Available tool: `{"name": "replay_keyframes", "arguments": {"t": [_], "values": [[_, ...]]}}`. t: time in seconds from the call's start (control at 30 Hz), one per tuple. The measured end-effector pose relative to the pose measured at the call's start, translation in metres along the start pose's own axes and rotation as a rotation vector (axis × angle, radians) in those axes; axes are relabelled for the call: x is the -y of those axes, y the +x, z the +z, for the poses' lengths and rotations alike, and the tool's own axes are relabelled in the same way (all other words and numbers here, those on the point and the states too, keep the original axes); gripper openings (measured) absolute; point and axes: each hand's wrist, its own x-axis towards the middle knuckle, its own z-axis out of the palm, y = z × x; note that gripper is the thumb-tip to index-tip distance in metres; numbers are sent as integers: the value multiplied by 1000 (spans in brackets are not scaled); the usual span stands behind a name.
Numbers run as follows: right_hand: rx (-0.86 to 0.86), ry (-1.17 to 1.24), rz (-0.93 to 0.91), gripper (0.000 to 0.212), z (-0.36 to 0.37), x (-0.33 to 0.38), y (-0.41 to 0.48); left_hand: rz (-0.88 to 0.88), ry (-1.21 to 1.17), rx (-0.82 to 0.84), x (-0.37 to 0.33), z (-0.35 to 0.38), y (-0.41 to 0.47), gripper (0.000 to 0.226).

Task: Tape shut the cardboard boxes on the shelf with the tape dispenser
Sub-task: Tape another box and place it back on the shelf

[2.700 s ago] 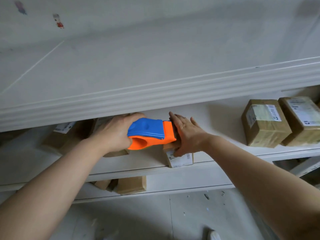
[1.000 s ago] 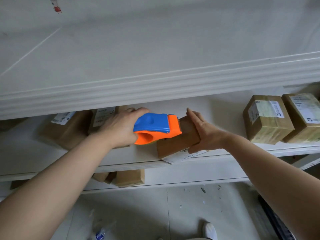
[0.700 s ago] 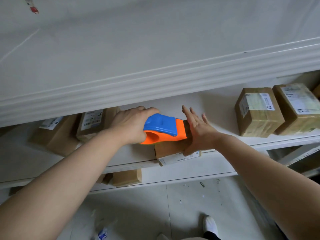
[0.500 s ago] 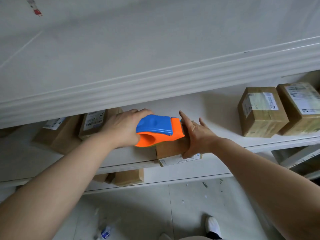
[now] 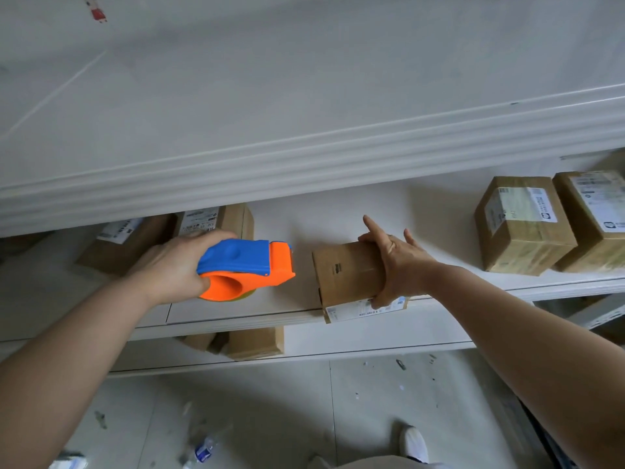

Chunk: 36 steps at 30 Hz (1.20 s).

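Note:
My left hand [image 5: 172, 265] grips the blue and orange tape dispenser [image 5: 245, 269] over the white middle shelf [image 5: 243, 313], its nose pointing right. A gap separates it from a small cardboard box [image 5: 345, 272] at the shelf's front edge. My right hand [image 5: 395, 262] clasps the right end of this box, fingers over its top and thumb on its front face. A white label shows on the box's lower front side.
Two labelled boxes [image 5: 216, 221] sit behind my left hand. Two more boxes [image 5: 521, 225] stand at the right of the shelf. The upper shelf [image 5: 304, 154] overhangs closely. More boxes [image 5: 253, 343] lie on the lower shelf. The floor holds a bottle [image 5: 203, 451] and my shoe [image 5: 414, 445].
The dispenser has pulled away to the left from the box it was pressed against. My right hand has shifted the box to the right and turned it along the shelf edge.

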Motion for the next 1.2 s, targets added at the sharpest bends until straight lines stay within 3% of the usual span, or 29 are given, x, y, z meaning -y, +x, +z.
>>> {"name": "replay_keyframes", "arguments": {"t": [0.43, 0.57, 0.67, 0.9, 1.2], "values": [[3, -36, -2, 149, 3, -3, 4, 32, 166, 66, -22, 33, 13, 79], [28, -326, -75, 144, 5, 16, 3, 33, 181, 51, -32, 37, 14, 75], [2, -414, -196, 131, 24, 31, 0, 13, 142, 42, -36, 37, 15, 75], [22, -432, -233, 112, 38, 47, 5, -4, 132, 38, -35, 39, 14, 74], [105, -475, -92, 133, 34, 84, 30, 6, 56, -8, -31, 43, -1, 77]]}}
